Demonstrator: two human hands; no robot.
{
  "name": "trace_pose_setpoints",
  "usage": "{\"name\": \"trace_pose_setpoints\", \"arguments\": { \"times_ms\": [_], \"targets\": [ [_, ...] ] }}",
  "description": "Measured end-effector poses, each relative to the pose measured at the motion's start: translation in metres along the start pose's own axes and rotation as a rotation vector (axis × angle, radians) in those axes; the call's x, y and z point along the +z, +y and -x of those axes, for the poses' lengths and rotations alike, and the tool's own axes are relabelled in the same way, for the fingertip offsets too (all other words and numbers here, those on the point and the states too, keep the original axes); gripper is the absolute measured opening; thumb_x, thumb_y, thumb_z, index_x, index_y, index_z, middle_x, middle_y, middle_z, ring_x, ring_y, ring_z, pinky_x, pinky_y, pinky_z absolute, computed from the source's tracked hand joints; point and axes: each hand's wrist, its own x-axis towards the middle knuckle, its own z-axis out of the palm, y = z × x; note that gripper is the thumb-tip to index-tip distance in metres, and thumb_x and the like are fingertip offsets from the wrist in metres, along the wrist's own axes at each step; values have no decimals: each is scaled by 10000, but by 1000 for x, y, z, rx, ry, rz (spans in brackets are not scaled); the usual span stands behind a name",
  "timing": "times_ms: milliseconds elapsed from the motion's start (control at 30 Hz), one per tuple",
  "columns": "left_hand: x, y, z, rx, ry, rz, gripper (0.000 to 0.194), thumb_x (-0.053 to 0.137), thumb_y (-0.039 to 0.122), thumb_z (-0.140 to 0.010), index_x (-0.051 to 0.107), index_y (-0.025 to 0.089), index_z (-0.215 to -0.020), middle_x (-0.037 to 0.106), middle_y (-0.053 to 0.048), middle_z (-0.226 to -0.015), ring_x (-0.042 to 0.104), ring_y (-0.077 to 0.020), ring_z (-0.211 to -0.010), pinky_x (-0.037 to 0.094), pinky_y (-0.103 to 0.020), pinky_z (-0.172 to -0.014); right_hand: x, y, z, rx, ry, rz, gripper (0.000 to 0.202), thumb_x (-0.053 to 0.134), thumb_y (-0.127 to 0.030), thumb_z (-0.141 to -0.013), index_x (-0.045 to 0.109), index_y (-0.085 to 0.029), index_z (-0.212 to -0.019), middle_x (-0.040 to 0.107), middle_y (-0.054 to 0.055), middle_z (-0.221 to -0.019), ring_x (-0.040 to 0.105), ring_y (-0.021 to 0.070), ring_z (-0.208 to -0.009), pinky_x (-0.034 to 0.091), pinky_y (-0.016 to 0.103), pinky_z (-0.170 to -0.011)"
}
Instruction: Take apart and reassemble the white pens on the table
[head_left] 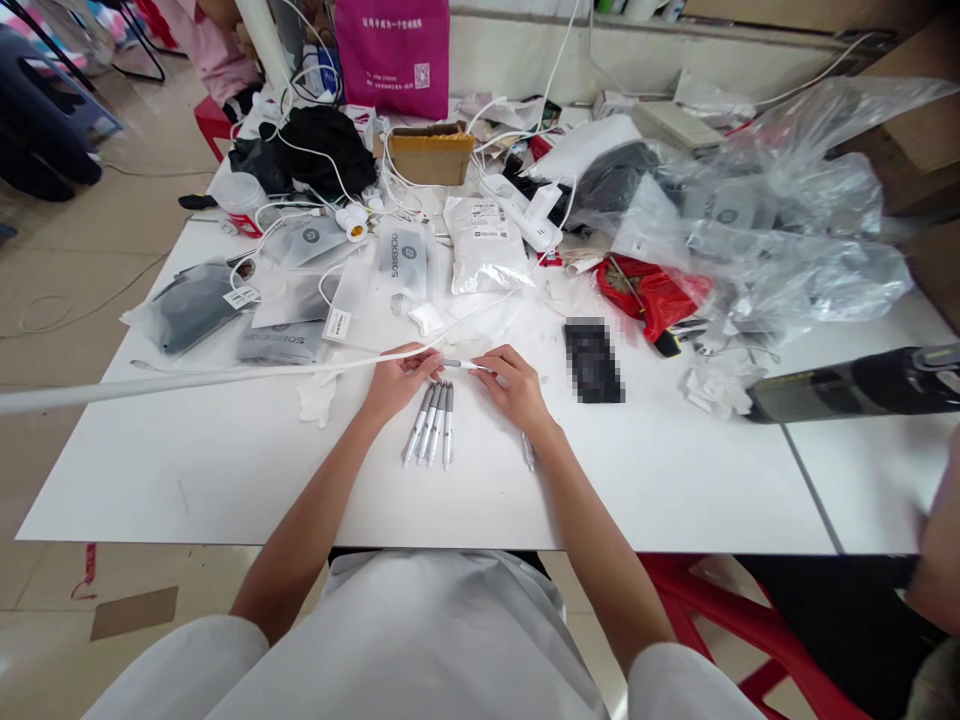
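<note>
Between my two hands, a white and grey pen (458, 364) lies level, just above the white table. My left hand (405, 378) pinches its left end; the fingers of my right hand (511, 382) close on its right end. Below the hands, several similar pens (433, 425) rest side by side on the table, grey ends away from me. Another pen (528, 452) lies beside my right wrist, partly hidden by the forearm.
A white cable (225, 378) crosses over the table at the left, passing near my left hand. Plastic-wrapped packages (281, 340) lie behind it. To the right are a blurred-out black phone-like object (595, 360), a red bag (652, 295) and a dark bottle (855, 385).
</note>
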Motion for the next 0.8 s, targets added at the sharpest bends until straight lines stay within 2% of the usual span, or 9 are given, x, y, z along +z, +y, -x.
{"name": "trace_pose_setpoints", "arguments": {
  "times_ms": [67, 100, 200, 267, 333, 433, 600, 700, 800],
  "targets": [
    [-1, 0, 0, 33, -15, -9, 283, 829, 444, -900, 774, 167, -911, 779, -88, -962, 746, -212, -901, 605, -347, -894, 0, -1, 0, -7, -1, 4, 233, 631, -396, -1076, 798, -254, -1153, 698, 90, -1014, 679, 197, -846, 593, 353, -752],
    [-1, 1, 0, 69, -29, -12, 264, 841, 427, -890, 780, 171, -915, 782, -92, -1009, 744, -220, -958, 597, -351, -935, -1, -2, 0, 0, -6, 5, 238, 631, -400, -1076, 799, -253, -1159, 696, 86, -995, 675, 196, -833, 590, 349, -735],
    [-2, 1, 0, 81, -49, 14, 334, 875, 401, -867, 789, 198, -1118, 783, -92, -1155, 741, -212, -1010, 599, -345, -951, -2, -5, 0, 26, -26, -2, 261, 627, -424, -1076, 803, -255, -1168, 708, 85, -974, 678, 202, -831, 587, 349, -721],
    [-1, -1, -1, -2, -28, 25, 382, 870, 450, -872, 793, 190, -1142, 803, -86, -1069, 745, -195, -891, 618, -332, -862, -2, -6, 0, 33, -39, -12, 273, 628, -436, -1075, 810, -252, -1158, 727, 92, -996, 688, 207, -851, 587, 363, -752],
    [-1, -3, -2, -62, -6, 22, 381, 863, 508, -868, 817, 168, -1033, 802, -73, -895, 734, -190, -778, 625, -333, -793, -3, -7, -1, 54, -33, -33, 277, 654, -458, -1058, 819, -247, -1129, 743, 92, -994, 694, 209, -854, 580, 371, -768],
    [-1, -5, -2, -56, 12, 43, 389, 898, 515, -829, 842, 168, -995, 805, -70, -845, 760, -215, -801, 639, -366, -836, -4, -10, -3, 178, 42, -114, 281, 773, -513, -966, 831, -241, -1006, 754, 64, -909, 671, 197, -788, 552, 356, -728],
    [3, -1, 4, 60, 28, -32, 313, 908, 478, -829, 860, 205, -974, 835, -84, -1016, 775, -249, -944, 632, -401, -924, -7, -13, -6, 575, 110, -412, 374, 931, -555, -767, 814, -214, -869, 733, 16, -754, 610, 159, -643, 479, 305, -603],
    [6, 1, 6, 84, -13, -47, 409, 909, 452, -836, 829, 213, -1158, 825, -78, -1059, 772, -238, -964, 627, -403, -962, -9, -13, -11, 621, 218, -669, 350, 955, -511, -739, 779, -227, -846, 654, -34, -677, 560, 127, -602, 469, 282, -601],
    [5, 2, 5, 119, -22, -44, 473, 881, 435, -872, 777, 207, -1272, 803, -89, -1122, 761, -218, -993, 615, -382, -981, -16, -10, -16, 608, 387, -929, 307, 940, -459, -763, 724, -258, -845, 673, -48, -807, 629, 116, -725, 527, 263, -701]
  ]
}}
